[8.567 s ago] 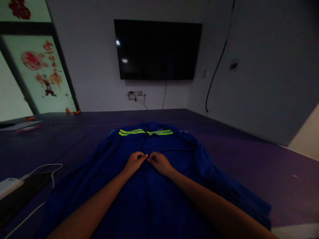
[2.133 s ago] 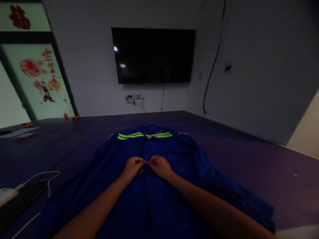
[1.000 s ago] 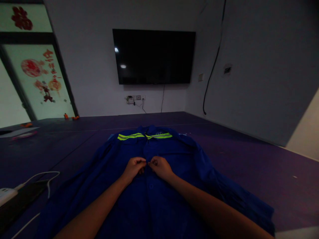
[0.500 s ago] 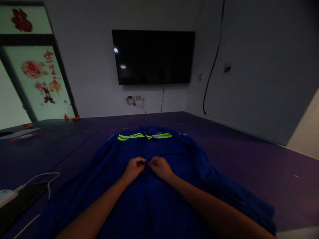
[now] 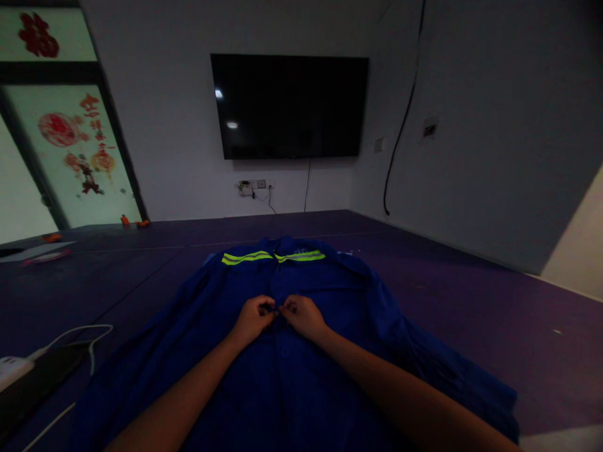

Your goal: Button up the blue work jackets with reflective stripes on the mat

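left hand (image 5: 253, 320) and right hand (image 5: 304, 316), at the front opening of a blue shirt (image 5: 282, 392). the fingertips of the two face each other across the seam, nearly touching. the right thumb and forefinger come together in a pinch on the edge of the cloth; the left thumb and forefinger curl toward one another, but whether cloth is clamped between them cannot be told in the dim light. the shirt lies spread face up on a purple floor (image 5: 447, 295), its collar (image 5: 284, 242) pointing away from the person; one sleeve (image 5: 452, 361) extends to the right. two yellow-green stripes (image 5: 247, 258) cross the chest beyond the hands, and a round button (image 5: 284, 353) shows beside the seam, nearer the person.

handling, judged from appearance: the cloth should be light, soft and limp, neither slippery nor fragile, though it will probably shift or crease if tugged from one side. the edge of the opening is likely the firmest part and offers the best hold, pinched close to the seam; the button, small and hard, is best taken by its rim.

surroundings: a white power strip (image 5: 15, 370) and a white cable (image 5: 87, 327) at the left, well apart from the hands; a television (image 5: 292, 107) on the far wall (image 5: 160, 125).
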